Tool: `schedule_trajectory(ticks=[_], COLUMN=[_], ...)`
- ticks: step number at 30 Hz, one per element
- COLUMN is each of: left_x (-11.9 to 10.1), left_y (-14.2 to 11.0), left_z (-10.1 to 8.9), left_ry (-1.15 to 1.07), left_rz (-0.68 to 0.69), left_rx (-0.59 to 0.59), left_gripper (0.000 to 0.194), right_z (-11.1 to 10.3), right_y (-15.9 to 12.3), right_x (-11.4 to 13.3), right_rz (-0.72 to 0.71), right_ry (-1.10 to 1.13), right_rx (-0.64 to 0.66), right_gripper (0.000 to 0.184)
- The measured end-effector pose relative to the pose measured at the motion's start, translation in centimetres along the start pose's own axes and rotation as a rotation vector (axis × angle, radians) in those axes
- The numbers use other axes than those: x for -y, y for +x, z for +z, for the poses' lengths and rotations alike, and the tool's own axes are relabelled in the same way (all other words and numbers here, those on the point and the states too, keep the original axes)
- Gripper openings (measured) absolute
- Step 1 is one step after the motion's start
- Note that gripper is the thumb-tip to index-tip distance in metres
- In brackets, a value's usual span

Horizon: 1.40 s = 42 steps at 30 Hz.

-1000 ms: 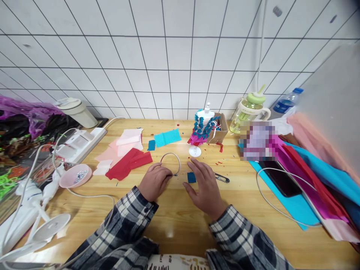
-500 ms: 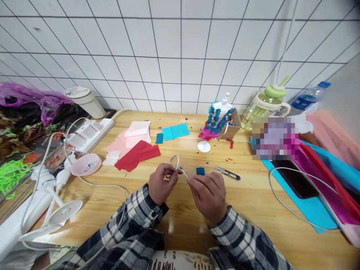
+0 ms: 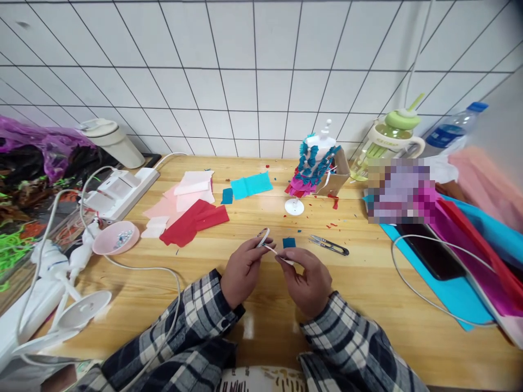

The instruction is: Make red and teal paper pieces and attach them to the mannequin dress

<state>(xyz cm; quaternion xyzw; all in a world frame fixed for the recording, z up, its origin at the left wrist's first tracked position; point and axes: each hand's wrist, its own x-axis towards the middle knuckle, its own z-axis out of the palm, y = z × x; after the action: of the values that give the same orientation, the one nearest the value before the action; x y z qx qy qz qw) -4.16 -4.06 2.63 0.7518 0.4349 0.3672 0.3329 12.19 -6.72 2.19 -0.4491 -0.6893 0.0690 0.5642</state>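
Both my hands are raised a little above the wooden table (image 3: 368, 305), near its front middle. My left hand (image 3: 243, 267) pinches the looped end of a thin white strip (image 3: 265, 239). My right hand (image 3: 308, 275) pinches the strip's other end, so it runs between the two hands. A small blue paper square (image 3: 289, 243) lies on the table just beyond my right hand. Small snips (image 3: 329, 245) lie to its right.
A small white stand covered with blue and pink paper pieces (image 3: 312, 166) stands at the back. Red, pink and blue paper sheets (image 3: 192, 209) lie at the left, with a pink dish (image 3: 115, 238), a power strip (image 3: 118, 190) and cables. A phone (image 3: 429, 253), a white cable and coloured paper lie right.
My left hand lifted the white strip off the table. My right hand left the table by the blue square and took the strip's free end. The loop has been drawn smaller.
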Motion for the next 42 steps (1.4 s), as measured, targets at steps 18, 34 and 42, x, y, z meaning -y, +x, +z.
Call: schedule_trajectory(ticks=[18, 34, 42], left_x=[-1.0, -1.0, -1.2], left_y=[0.0, 0.6, 0.5], left_z=[0.3, -0.1, -0.3], left_ry=[-0.362, -0.266, -0.163], left_rz=[-0.135, -0.157, -0.088], left_rx=[0.065, 0.182, 0.214], left_gripper=[0.027, 0.029, 0.025], right_z=[-0.1, -0.5, -0.1], right_y=[0.8, 1.5, 1.3], right_x=[-0.4, -0.7, -1.4], right_rz=[0.028, 0.146, 0.611], right_ry=[-0.142, -0.025, 0.362], right_rx=[0.130, 0.291, 0.255], right_gripper=[0.030, 0.019, 0.010])
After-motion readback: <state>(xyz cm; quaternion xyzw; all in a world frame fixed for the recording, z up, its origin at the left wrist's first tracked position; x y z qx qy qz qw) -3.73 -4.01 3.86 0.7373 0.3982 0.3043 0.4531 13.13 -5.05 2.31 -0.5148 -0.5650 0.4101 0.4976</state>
